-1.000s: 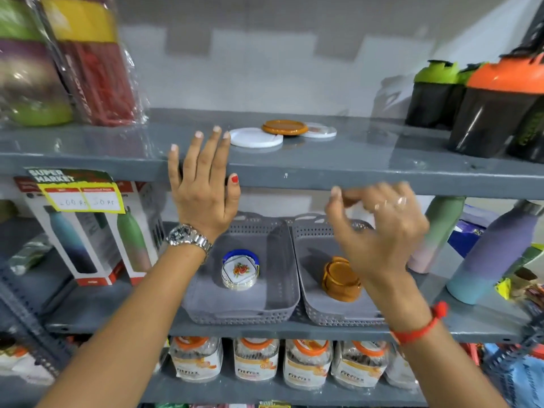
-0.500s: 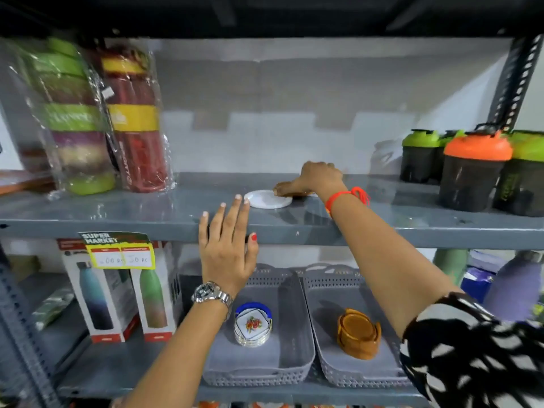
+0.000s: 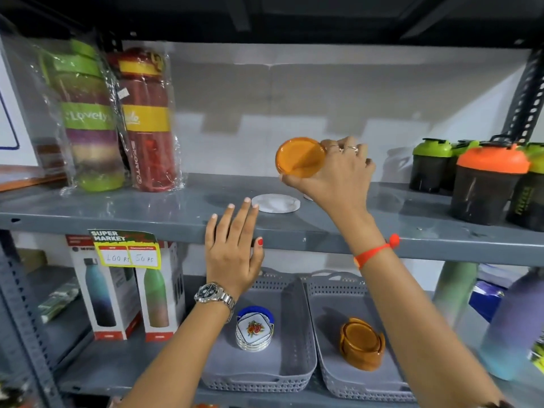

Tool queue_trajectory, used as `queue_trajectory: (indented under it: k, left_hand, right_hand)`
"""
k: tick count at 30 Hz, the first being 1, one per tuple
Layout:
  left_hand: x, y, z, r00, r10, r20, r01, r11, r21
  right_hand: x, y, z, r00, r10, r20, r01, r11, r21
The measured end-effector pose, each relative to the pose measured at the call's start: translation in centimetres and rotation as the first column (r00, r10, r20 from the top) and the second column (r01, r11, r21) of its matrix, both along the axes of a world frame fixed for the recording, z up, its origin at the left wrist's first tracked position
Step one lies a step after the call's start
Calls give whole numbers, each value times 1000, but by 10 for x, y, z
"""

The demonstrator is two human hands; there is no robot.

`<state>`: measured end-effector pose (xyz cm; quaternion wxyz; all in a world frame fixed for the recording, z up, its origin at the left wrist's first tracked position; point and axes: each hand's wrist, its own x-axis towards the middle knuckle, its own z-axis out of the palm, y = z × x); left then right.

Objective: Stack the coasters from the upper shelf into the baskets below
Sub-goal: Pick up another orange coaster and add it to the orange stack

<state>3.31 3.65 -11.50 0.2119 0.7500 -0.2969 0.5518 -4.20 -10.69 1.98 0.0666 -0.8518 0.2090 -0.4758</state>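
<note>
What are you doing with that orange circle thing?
A person is sorting coasters at a shop shelf. The right hand holds an orange coaster lifted above the upper shelf, tilted on edge. The left hand is open, fingers reaching toward a white coaster lying on that shelf. Below sit two grey baskets: the left basket holds a stack of flowered coasters, and the right basket holds a stack of orange ones.
</note>
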Motion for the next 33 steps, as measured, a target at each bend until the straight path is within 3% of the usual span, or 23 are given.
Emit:
queue_trajectory:
  k: [7, 15, 18, 22, 33]
  left_hand:
    - [-3, -1, -1, 1000, 2, -21, -2, 1000, -15]
    - [1, 2, 0, 998, -31, 51, 31, 999, -8]
    - [3, 0, 0, 995, -43, 89, 45, 999, -20]
    - [-1, -1, -1, 999, 1, 33, -1, 1000, 7]
    - [1, -1, -2, 997, 26, 78, -26, 1000, -2]
  right_hand:
    - [-67, 30, -23, 890, 70, 450, -24, 994, -107]
    - [-123, 51, -28, 781, 155, 605, -81, 986, -147]
    - [-132, 51, -30, 801, 153, 579, -88, 986, -139]
    - [-133, 45, -42, 856, 121, 502, -82, 992, -98]
    - [-123, 15, -165, 996, 81, 29, -80, 997, -10]
